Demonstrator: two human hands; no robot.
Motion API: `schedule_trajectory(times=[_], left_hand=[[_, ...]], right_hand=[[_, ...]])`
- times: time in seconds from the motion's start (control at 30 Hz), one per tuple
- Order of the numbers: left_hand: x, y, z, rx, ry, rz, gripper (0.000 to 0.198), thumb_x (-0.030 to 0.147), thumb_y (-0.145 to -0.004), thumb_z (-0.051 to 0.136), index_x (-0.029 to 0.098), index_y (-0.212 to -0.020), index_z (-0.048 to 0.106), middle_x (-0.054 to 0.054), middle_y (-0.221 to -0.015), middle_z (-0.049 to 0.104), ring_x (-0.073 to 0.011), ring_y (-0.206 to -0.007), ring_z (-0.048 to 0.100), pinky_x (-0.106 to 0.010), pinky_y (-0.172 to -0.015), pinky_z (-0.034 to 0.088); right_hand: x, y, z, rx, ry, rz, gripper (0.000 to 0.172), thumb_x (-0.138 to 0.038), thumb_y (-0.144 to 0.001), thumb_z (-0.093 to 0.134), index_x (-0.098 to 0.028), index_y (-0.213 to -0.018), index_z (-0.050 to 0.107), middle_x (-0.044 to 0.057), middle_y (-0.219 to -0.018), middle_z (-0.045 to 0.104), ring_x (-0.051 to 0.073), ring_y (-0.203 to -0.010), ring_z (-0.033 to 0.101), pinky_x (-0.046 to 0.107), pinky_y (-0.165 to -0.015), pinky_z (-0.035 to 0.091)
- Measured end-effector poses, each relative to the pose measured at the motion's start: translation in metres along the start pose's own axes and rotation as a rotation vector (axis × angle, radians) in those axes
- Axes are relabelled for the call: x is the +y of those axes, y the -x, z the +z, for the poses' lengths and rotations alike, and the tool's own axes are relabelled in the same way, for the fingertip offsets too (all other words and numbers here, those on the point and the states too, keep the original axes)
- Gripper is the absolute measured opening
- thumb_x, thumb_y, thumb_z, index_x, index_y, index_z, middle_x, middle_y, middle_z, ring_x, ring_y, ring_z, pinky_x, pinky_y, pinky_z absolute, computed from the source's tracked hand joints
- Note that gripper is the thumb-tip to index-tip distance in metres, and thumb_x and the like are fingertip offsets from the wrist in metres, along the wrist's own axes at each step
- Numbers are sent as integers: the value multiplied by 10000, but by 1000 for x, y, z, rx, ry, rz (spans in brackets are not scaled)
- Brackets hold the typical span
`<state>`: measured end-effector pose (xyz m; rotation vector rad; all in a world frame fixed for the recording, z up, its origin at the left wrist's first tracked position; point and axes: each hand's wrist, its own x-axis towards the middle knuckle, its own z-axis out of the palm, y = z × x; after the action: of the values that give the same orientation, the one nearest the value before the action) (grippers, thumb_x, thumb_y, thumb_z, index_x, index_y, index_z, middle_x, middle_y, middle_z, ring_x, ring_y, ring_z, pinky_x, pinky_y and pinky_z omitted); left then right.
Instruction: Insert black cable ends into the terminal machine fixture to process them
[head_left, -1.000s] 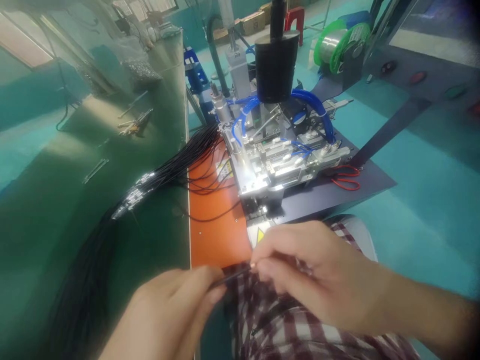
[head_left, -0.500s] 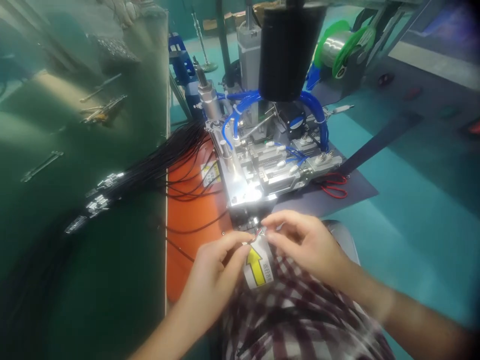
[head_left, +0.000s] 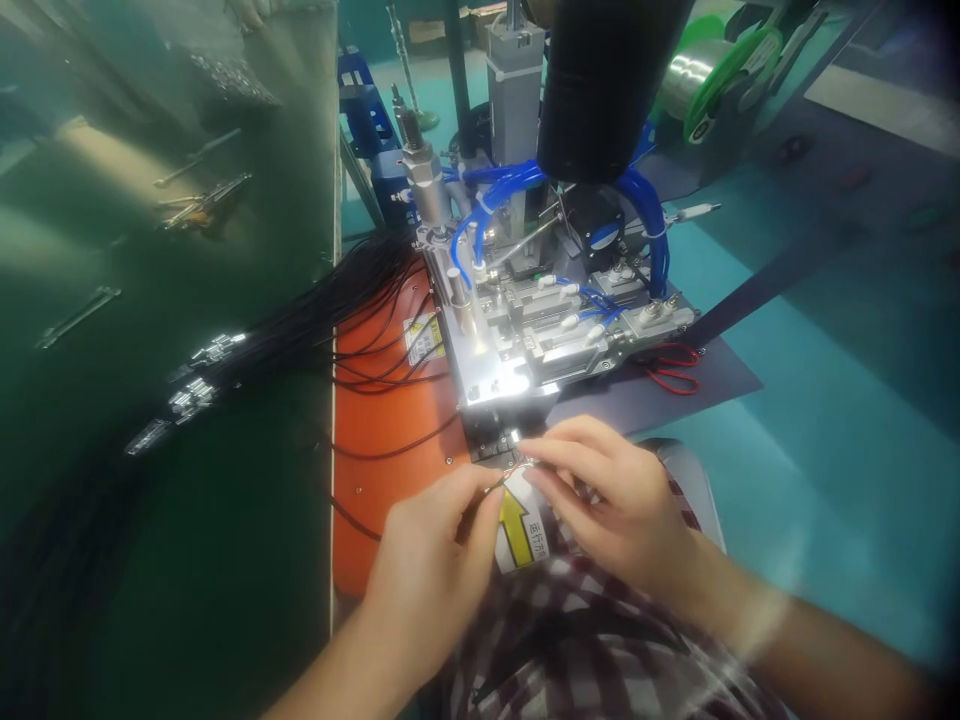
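My left hand point(head_left: 442, 550) pinches a thin dark cable point(head_left: 495, 486) between thumb and forefinger, over the near edge of the orange base. Fine reddish wires point(head_left: 514, 470) run from that cable toward my right hand point(head_left: 607, 490), whose thumb and forefinger close near the wire ends; the tips are too small to make out. Just beyond the fingers is the dark front block point(head_left: 491, 440) of a metal machine point(head_left: 487, 360). Under both hands lies a white label with a yellow arrow point(head_left: 516, 525).
A bundle of black cables point(head_left: 300, 325) crosses from the orange base point(head_left: 390, 410) to the green table point(head_left: 247, 520) at left. Blue tubes point(head_left: 495, 190) arch over the machine. A black cylinder point(head_left: 600, 90) hangs above, beside a green wire spool point(head_left: 701, 80). Red-handled scissors point(head_left: 675, 370) lie at right.
The view has shifted slightly. My hands are a little farther apart at the wrists, and the reddish wires now stretch more visibly between my fingertips.
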<state>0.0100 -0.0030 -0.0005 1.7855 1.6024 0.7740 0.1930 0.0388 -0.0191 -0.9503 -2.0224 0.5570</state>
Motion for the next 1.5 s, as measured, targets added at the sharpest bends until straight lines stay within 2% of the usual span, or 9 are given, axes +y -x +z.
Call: schedule_trajectory(times=[0.27, 0.53, 0.6, 0.73, 0.87, 1.0, 1.17, 1.33, 1.5], left_hand=[[1, 2, 1, 111, -110, 55, 115, 248, -900, 545, 276, -928, 653, 47, -758, 704, -104, -600, 642, -184, -514, 494], [2, 3, 0, 139, -118, 67, 114, 237, -902, 539, 275, -918, 646, 64, -709, 693, -89, -517, 601, -181, -465, 459], [1, 3, 1, 175, -196, 115, 120, 227, -902, 533, 274, -932, 640, 54, -749, 712, -102, -558, 634, -192, -490, 473], [-3, 5, 5, 243, -348, 246, 122, 203, -908, 520, 243, -971, 616, 18, -820, 733, -132, -662, 685, -220, -593, 506], [-5, 8, 8, 271, -360, 331, 109, 165, -894, 544, 231, -956, 604, 22, -754, 711, -125, -623, 667, -221, -579, 492], [-1, 11, 8, 222, -41, 172, 138, 169, -880, 579, 257, -975, 627, 38, -792, 700, -108, -660, 658, -197, -601, 525], [8, 6, 4, 105, 390, -59, 98, 223, -874, 592, 238, -957, 642, 22, -754, 648, -98, -591, 592, -185, -494, 486], [13, -5, -1, -15, 550, -194, 168, 297, -824, 661, 212, -968, 684, -3, -775, 613, -69, -475, 513, -191, -417, 432], [11, -8, -1, 2, 702, -397, 189, 357, -793, 710, 181, -852, 675, -3, -713, 625, -87, -494, 548, -208, -467, 442]], right_hand=[[0, 11, 4, -1, 269, -160, 288, -110, -889, 566, -197, -1142, 672, 48, -987, 745, 151, -787, 673, 280, -656, 457], [4, 23, 4, 56, 280, -172, 263, -125, -867, 609, -257, -1075, 700, 34, -1035, 761, 130, -765, 693, 262, -619, 437], [1, 20, 4, 67, 142, -85, 217, -136, -879, 599, -239, -1041, 700, 40, -969, 761, 136, -750, 685, 257, -617, 472], [-11, 7, 7, 93, -217, 312, 52, -205, -815, 684, -211, -865, 699, 13, -789, 700, 108, -550, 580, 238, -506, 481], [-20, -3, 11, 24, -461, 579, 56, -236, -785, 699, -191, -754, 686, -11, -670, 651, 94, -510, 536, 219, -464, 434], [-25, -9, 10, -66, -786, 831, 126, -287, -786, 693, -172, -746, 660, -73, -463, 504, 67, -383, 445, 187, -376, 356], [-30, -9, 13, -128, -1060, 960, 206, -343, -777, 698, -161, -722, 619, -105, -377, 451, 35, -314, 340, 162, -342, 290], [-30, -9, 14, -156, -1093, 953, 163, -304, -797, 657, -164, -730, 609, -103, -381, 484, 36, -322, 364, 161, -371, 310], [-29, -14, 9, -168, -1054, 964, 152, -286, -789, 672, -152, -722, 649, -66, -447, 547, 64, -410, 481, 177, -431, 371]])
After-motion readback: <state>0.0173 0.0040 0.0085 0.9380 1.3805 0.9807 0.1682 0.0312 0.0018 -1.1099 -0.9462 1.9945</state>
